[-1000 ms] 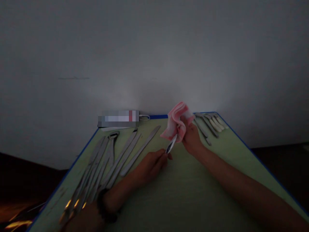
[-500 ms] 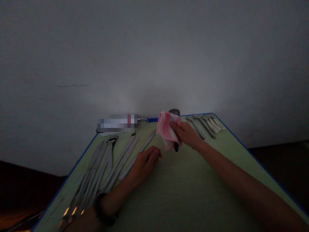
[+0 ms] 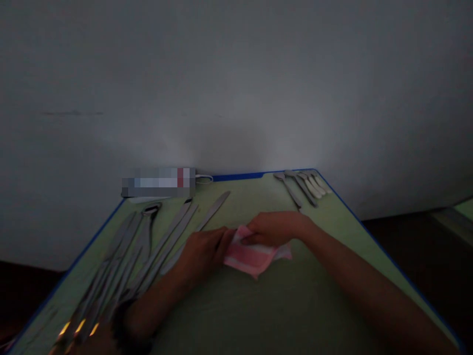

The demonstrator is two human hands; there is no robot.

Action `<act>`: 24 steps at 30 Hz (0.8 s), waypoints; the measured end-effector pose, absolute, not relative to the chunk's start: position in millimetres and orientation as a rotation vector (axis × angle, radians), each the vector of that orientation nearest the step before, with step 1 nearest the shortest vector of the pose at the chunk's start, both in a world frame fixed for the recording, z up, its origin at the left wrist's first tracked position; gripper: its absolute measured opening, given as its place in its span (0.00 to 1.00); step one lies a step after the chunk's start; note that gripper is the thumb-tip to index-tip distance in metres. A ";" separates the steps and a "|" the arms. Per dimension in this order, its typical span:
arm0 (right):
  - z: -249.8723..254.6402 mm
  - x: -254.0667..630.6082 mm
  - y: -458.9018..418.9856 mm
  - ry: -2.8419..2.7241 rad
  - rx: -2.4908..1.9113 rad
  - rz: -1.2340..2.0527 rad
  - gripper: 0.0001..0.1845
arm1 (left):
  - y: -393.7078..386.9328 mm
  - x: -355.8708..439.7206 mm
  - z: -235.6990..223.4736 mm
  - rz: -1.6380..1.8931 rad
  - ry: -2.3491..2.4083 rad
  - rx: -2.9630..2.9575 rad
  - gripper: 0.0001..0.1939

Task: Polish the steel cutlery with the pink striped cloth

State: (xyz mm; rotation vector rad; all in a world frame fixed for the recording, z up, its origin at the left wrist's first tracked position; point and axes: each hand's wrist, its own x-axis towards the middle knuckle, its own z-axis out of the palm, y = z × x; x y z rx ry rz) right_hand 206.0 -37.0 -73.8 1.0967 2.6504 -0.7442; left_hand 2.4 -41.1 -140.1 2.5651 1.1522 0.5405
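Note:
A pink-and-white cloth (image 3: pixel 247 259) is bunched over the middle of the table. My right hand (image 3: pixel 275 228) is closed on it from above, fingers pressed into the folds. My left hand (image 3: pixel 203 249) is closed against the cloth's left edge; what its fingers grip is hidden. The spoon seen earlier in the cloth does not show now. Just beyond my left hand lies a table knife (image 3: pixel 216 207), partly covered by that hand. Further left are more knives (image 3: pixel 172 224) and a large spoon (image 3: pixel 151 211).
Several spoons lie at the back right, among them a dark-handled spoon (image 3: pixel 290 190) and some with pale handles (image 3: pixel 316 186). A blurred-out box (image 3: pixel 158 182) with a white cord loop stands at the back left. The green table (image 3: pixel 236 315) has a blue edge and meets a grey wall (image 3: pixel 236 88).
My right hand has brought the cloth down and nearer, and the spoon in it has gone out of sight. My left hand let go of the spoon, then closed in at the cloth again.

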 end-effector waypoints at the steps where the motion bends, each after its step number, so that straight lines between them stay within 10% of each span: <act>1: -73.7 208.1 -34.8 2.655 1.066 -0.761 0.21 | -40.6 2.4 -140.8 0.518 1.166 2.600 0.20; 24: -70.2 216.7 -28.9 2.727 1.041 -0.939 0.24 | -47.8 13.8 -129.5 0.679 1.319 2.236 0.22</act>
